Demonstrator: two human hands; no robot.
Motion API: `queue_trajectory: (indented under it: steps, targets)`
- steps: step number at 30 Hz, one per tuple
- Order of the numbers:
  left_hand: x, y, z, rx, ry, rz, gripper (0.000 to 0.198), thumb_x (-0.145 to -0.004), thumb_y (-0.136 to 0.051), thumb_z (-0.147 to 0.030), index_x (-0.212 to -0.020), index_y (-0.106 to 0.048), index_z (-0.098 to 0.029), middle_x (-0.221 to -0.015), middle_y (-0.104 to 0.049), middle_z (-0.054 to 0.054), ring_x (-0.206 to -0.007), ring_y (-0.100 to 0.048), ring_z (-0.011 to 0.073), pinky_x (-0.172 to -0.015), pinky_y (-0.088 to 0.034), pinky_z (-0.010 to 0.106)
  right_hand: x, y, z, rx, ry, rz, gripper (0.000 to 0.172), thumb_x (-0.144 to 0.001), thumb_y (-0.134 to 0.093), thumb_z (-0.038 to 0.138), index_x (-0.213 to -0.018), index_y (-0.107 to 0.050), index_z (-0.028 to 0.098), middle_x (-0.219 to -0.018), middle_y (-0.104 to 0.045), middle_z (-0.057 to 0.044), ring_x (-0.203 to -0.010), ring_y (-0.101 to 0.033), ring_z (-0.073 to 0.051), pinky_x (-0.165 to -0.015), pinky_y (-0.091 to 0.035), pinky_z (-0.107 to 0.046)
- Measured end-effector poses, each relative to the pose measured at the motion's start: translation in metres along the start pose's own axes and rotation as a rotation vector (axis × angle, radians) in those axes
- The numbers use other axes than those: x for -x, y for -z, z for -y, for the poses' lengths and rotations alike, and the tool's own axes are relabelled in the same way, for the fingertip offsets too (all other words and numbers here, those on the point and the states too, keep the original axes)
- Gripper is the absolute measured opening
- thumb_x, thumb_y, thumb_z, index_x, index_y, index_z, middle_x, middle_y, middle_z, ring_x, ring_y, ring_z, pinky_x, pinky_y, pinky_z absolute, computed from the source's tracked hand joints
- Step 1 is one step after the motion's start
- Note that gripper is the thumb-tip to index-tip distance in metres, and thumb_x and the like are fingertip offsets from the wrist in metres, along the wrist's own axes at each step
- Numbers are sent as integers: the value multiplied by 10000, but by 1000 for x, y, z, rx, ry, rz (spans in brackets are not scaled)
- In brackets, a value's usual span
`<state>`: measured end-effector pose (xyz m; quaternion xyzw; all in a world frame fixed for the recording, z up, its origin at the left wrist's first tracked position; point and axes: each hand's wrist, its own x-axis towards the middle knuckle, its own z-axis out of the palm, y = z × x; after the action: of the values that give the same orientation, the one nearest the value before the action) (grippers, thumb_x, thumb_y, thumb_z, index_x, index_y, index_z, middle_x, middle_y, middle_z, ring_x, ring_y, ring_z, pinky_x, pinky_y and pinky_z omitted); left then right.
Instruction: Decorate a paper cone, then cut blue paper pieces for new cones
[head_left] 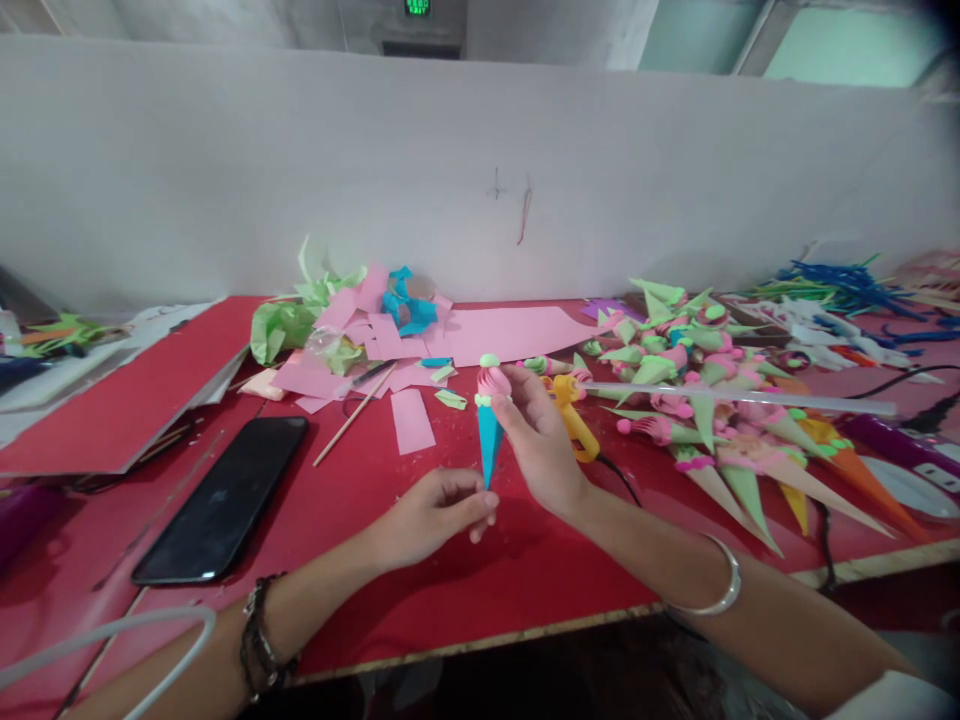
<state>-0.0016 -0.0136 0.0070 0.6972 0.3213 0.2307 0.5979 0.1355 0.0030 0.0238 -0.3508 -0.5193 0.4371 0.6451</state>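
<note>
A paper ice cream cone stands upright between my hands, point down, above the red table. Its cone is blue, with a pale green frill, a pink ridged swirl and a light green ball on top. My right hand grips it from the right around the swirl and upper cone, fingers closed. Down at the tip, my left hand pinches the pointed end between thumb and fingers. Just behind my right hand lies a yellow glue gun with a black cord, partly hidden by that hand.
Many finished paper cones are heaped on the right. A black phone and a thin wooden stick lie on the left. Paper scraps pile up at the back. A clear glue stick crosses the heap. The red table ends at its front edge.
</note>
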Motion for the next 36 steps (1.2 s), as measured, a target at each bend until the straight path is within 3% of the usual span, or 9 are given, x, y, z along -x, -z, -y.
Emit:
queue_trajectory:
  steps: [6,10,14,19,22,27,32,36]
  targets:
    - [1,-1,-1,-42,5,21,309,-803,-459,-393,-629,-518,-145,-531,-475,-38,-533,-433,73,-547,-327,199,-3,3,2,-14,38,-28,218,-784,-531,334,-974,-493,235,-923,-541,0,-858,-523,-115,-771,-445,-245]
    - [-1,-1,1,-29,-24,-38,286,-805,-449,-395,-664,-509,-153,-586,-466,-34,-571,-425,80,-561,-329,205,-3,4,3,-34,43,-39,205,-786,-525,340,-966,-501,243,-900,-529,11,-824,-520,-107,-744,-447,-233]
    - [-3,0,3,100,10,-94,253,-810,-434,-381,-691,-482,-163,-586,-409,-47,-540,-361,74,-526,-300,204,-3,5,3,-10,32,-31,223,-792,-514,361,-981,-498,245,-884,-531,5,-806,-522,-114,-732,-456,-244]
    - [-3,0,1,365,40,-80,234,-817,-391,-335,-729,-515,-156,-626,-448,-18,-578,-393,90,-554,-317,226,-4,5,2,28,53,-18,249,-777,-541,367,-991,-502,246,-950,-557,-13,-885,-532,-134,-786,-456,-271]
    - [-3,0,3,565,36,-29,109,-726,-474,-213,-809,-528,-167,-714,-470,-1,-659,-421,104,-601,-343,233,-4,4,0,-9,44,21,284,-774,-551,371,-1032,-500,265,-1043,-560,-19,-973,-524,-150,-831,-454,-288]
    - [-5,1,9,692,-46,-100,431,-496,-497,3,-872,-551,-202,-870,-509,3,-802,-446,113,-697,-357,220,-4,6,-3,-89,-62,69,308,-819,-469,398,-1097,-486,267,-1017,-579,-25,-902,-576,-161,-789,-488,-313]
    - [-6,-1,9,746,-3,-184,276,-641,-570,-29,-872,-596,-179,-833,-552,0,-819,-502,93,-774,-361,211,-4,7,-5,-66,-26,31,262,-804,-500,386,-1033,-501,259,-881,-566,7,-766,-580,-118,-685,-498,-255]
    - [-4,-2,4,819,77,-138,156,-748,-571,-169,-904,-571,-165,-846,-608,28,-818,-585,131,-779,-393,267,-3,7,-4,-4,40,21,280,-771,-555,356,-1016,-482,242,-898,-558,8,-768,-555,-102,-667,-488,-226]
